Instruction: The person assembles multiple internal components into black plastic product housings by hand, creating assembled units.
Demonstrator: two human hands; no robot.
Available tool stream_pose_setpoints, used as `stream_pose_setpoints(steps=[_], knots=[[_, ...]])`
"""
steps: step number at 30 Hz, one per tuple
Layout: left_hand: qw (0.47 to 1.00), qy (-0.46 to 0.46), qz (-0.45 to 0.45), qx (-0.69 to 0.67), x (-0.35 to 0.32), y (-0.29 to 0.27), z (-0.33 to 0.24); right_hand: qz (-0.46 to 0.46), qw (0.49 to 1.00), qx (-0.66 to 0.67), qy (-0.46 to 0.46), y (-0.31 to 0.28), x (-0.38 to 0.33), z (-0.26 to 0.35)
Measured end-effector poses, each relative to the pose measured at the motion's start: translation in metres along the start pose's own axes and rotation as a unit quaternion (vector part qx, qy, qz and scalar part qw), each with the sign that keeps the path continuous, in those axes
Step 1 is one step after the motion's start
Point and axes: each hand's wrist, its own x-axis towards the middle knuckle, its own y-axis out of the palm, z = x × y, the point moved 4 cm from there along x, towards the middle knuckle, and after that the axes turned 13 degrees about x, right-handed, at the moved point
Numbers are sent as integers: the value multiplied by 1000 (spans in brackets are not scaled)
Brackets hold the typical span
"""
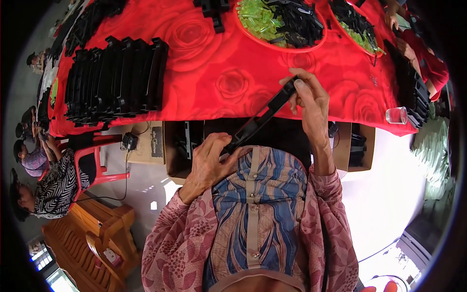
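Note:
A long, narrow black plastic part (266,113) slants between my two hands over the table's front edge. My left hand (212,159) is closed around its lower end, near my body. At the upper end, my right hand (311,100) pinches it between thumb and fingers. Similar black parts (116,80) stand packed in a row on the left of the table. Farther back, an orange-rimmed round tray (311,48) holds small yellow-green clear pieces (258,22) and small black pieces (297,24).
A red rose-patterned cloth (194,63) covers the table. Another tray (357,29) and a small clear glass (396,115) are at the right. Cardboard boxes (344,146) with black parts stand under the edge. People sit at both sides, near a red plastic chair (99,168) and a wooden bench (80,238).

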Motion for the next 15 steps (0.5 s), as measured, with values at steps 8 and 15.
stream_pose_setpoints(steps=[8,15], knots=[[936,-112,132,-305,7,23,-1,21,994,73,80,26,32,-1],[626,-327,260,-659,20,64,7,272,939,5,211,85,39,-10]])
